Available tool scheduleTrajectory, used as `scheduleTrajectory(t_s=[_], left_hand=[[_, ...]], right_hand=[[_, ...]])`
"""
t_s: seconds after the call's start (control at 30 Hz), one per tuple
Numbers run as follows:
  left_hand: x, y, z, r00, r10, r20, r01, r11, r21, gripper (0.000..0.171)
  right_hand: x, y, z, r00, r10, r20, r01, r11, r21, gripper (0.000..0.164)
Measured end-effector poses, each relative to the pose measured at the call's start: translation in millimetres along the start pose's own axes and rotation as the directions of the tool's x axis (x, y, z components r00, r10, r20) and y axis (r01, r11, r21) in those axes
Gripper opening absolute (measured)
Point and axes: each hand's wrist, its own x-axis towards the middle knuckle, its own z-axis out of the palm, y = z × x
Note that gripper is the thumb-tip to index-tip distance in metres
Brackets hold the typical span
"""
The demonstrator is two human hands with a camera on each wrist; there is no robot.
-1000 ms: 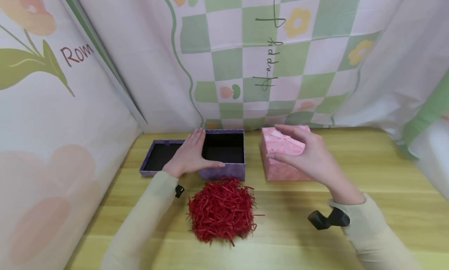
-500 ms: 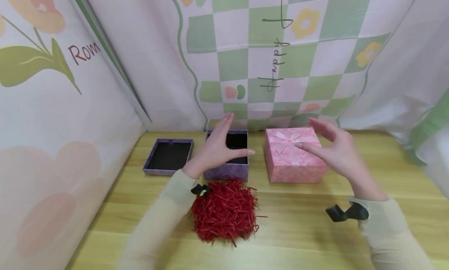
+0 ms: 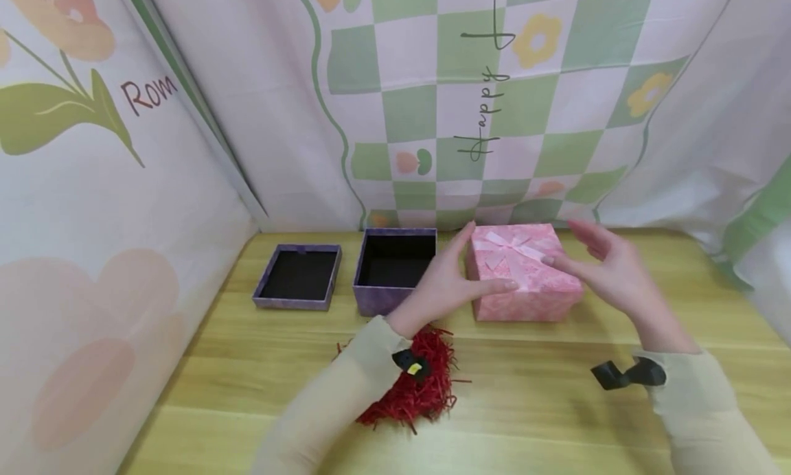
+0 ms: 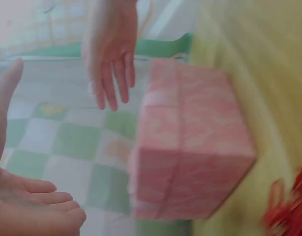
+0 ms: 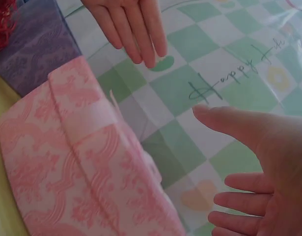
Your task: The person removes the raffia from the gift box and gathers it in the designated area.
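Note:
A pink gift box with a ribbon bow on its lid stands closed at the back of the table. My left hand is at its left side, thumb and fingers spread. On the other side, my right hand is held with the thumb over the lid's right part. Both wrist views show gaps between the hands and the pink box, and neither hand holds anything. Left of it stands an uncovered purple box with a black inside, partly hidden by my left hand.
A purple lid lies inside-up at the left. Red shredded paper is heaped in front of the purple box, partly covered by my left forearm. A printed curtain hangs right behind the boxes, and another cloth borders the left edge.
My left hand has moved right, from the purple box across to the pink box's left side. My right hand has shifted right, from above the pink lid towards its right side.

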Motion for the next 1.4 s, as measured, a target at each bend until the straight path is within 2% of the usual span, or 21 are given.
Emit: scheduleTrajectory(t_s=[0.07,0.2,0.33,0.4,0.5,0.6,0.9,1.07,1.23,1.4], left_hand=[[0.7,-5.4,9.9,1.0,0.005,0.014,-0.005,1.0,-0.012,0.111],[6.0,-20.2,25.7,0.999,0.041,0.002,-0.041,0.999,-0.026,0.113],[13.7,-35.1,36.5,0.995,0.099,-0.005,-0.099,0.994,-0.049,0.114],[16.3,-40.2,40.3,0.994,0.106,0.0,-0.106,0.993,-0.056,0.113],[17.8,-45.6,44.9,0.997,0.08,-0.004,-0.08,0.996,-0.048,0.115],[18.5,-50.3,49.3,0.998,0.048,-0.027,-0.049,0.998,-0.05,0.119],[17.5,-58.6,57.5,0.999,0.022,-0.025,-0.025,0.994,-0.111,0.132],[18.9,-60.2,58.6,1.0,0.02,-0.023,-0.023,0.994,-0.104,0.126],[19.2,-60.2,59.4,0.999,-0.037,-0.018,0.036,0.996,-0.078,0.119],[18.1,-59.3,59.1,0.998,-0.055,-0.012,0.054,0.997,-0.063,0.117]], right_hand=[[-1,6,-1,0.999,0.037,0.02,-0.036,0.999,-0.018,0.093],[-4,21,2,0.997,0.052,0.064,-0.053,0.999,0.005,0.095],[-6,37,9,0.991,0.037,0.132,-0.047,0.996,0.075,0.095],[-6,44,13,0.986,0.026,0.162,-0.046,0.992,0.115,0.095],[-7,52,20,0.983,0.022,0.181,-0.047,0.989,0.139,0.1],[-8,58,27,0.985,0.039,0.168,-0.057,0.993,0.104,0.107],[-10,61,35,0.993,0.036,0.114,-0.043,0.997,0.062,0.114],[-11,61,36,0.995,0.035,0.094,-0.039,0.998,0.044,0.113],[-12,63,35,0.995,0.035,0.093,-0.039,0.998,0.046,0.108],[-12,65,36,0.996,0.029,0.08,-0.033,0.999,0.039,0.104]])
